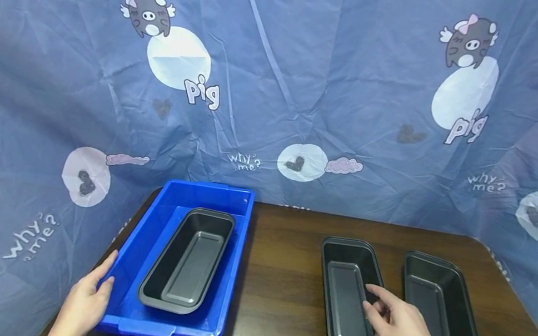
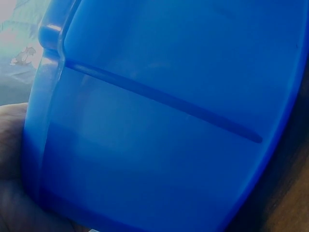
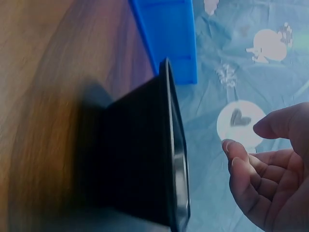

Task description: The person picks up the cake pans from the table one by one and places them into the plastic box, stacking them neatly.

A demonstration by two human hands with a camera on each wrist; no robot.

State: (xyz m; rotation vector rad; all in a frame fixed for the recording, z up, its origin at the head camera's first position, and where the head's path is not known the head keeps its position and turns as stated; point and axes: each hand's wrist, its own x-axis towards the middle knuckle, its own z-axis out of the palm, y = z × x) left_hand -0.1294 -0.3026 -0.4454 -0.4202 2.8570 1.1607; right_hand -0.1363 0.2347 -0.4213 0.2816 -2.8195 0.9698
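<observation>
A dark loaf pan (image 1: 193, 271) lies inside a blue plastic tray (image 1: 131, 308) on the left. Against the tray's outer left side rests my left hand (image 1: 84, 296), its visible fingers fairly straight; the left wrist view shows the tray's outer wall (image 2: 159, 154) close up. A second loaf pan (image 1: 345, 306) stands right of the tray. Over its right rim hovers my right hand (image 1: 398, 321), fingers loosely bent. The right wrist view shows that hand (image 3: 270, 174) apart from the pan's side (image 3: 140, 154), with nothing between thumb and fingers.
A third loaf pan (image 1: 434, 300) stands at the right, partly behind my right hand and forearm. Everything rests on a brown wooden table (image 1: 280, 281). A blue printed cloth (image 1: 280, 79) hangs behind and beside the table.
</observation>
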